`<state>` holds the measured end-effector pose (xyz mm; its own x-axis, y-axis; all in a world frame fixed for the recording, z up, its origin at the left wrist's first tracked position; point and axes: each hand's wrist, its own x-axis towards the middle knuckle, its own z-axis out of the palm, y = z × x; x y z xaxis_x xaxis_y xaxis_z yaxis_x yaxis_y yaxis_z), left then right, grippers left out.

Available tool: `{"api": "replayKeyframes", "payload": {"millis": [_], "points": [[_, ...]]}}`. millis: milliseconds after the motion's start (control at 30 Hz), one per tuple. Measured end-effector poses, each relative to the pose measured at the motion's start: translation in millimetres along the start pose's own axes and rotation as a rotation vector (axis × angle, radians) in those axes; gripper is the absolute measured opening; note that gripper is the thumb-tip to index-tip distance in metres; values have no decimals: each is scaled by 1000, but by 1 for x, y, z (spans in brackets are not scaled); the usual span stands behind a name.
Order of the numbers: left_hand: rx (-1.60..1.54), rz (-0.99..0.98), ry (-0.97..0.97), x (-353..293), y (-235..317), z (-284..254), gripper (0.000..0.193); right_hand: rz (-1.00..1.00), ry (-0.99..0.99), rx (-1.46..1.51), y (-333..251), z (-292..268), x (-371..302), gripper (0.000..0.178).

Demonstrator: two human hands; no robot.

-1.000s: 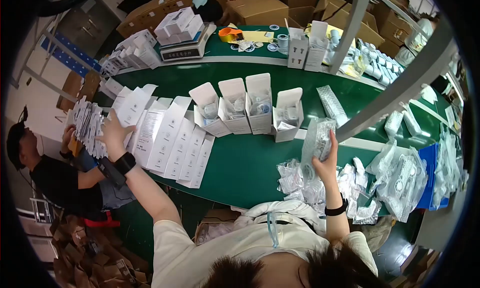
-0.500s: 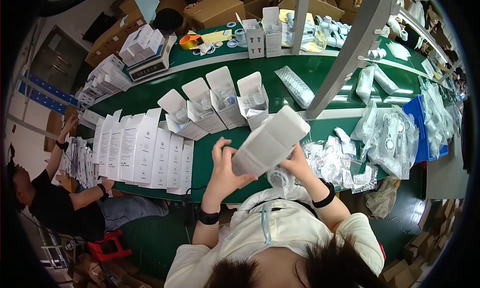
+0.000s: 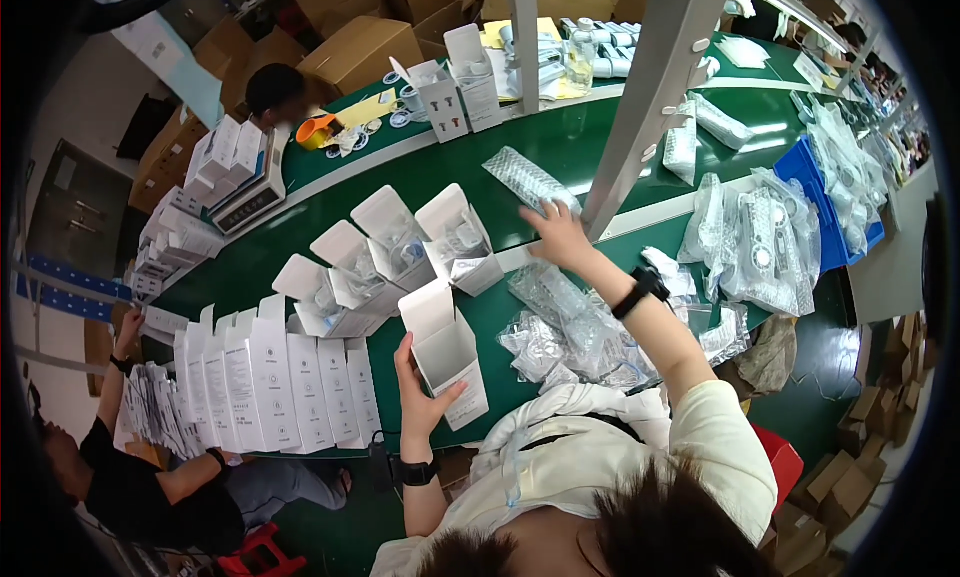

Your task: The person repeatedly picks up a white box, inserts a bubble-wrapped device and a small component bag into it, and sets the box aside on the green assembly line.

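My left hand (image 3: 424, 397) grips an open white box (image 3: 450, 362) at the near edge of the table, its lid flap raised and its inside looking bare. Stretched forward, my right hand (image 3: 562, 235) has its fingers apart over the near end of a bubble-wrapped package (image 3: 528, 180); whether they touch it I cannot tell. Beyond the box, a row of open white boxes (image 3: 375, 277) holds items in clear wrapping. Beneath my right forearm lie a clear bubble-wrap bag (image 3: 560, 302) and several small plastic packets (image 3: 545, 349).
Closed-side white boxes (image 3: 260, 387) stand in a row at left, near a co-worker in black (image 3: 150, 477). A grey metal post (image 3: 640, 117) rises beyond my right hand. At right are bubble-wrapped parts (image 3: 765, 242) and a blue bin (image 3: 808, 192). Orange tape (image 3: 316, 130) lies on the far table.
The white box has come down and tilted upright, open end up, in my left hand alone. My right hand has let go of it and moved forward to the bubble-wrapped package. The view has shifted.
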<state>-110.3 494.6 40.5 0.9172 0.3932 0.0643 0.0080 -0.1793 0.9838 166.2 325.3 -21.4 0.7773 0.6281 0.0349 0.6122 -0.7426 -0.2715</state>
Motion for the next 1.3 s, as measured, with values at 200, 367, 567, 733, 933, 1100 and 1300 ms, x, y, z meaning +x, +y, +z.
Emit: {"api": "replayKeyframes", "payload": {"millis": [200, 367, 567, 733, 933, 1100, 1300], "points": [[31, -45, -89, 7, -4, 20, 92, 351, 25, -217, 15, 28, 77, 76], [135, -81, -70, -9, -14, 7, 88, 22, -27, -53, -25, -53, -52, 71], [221, 30, -54, 3, -19, 13, 82, 350, -201, -190, 76, -83, -138, 57], [323, 68, 14, 8, -15, 28, 82, 66, 203, -140, 50, -39, -120, 56], [360, 160, 93, 14, -19, 47, 82, 267, -281, 290, -20, 31, -77, 76], [336, 269, 168, 14, -24, 56, 82, 12, 127, 674, 6, 28, -82, 77], [326, 285, 176, 18, -20, 64, 82, 207, 587, 1985, -77, -68, -84, 72]]}}
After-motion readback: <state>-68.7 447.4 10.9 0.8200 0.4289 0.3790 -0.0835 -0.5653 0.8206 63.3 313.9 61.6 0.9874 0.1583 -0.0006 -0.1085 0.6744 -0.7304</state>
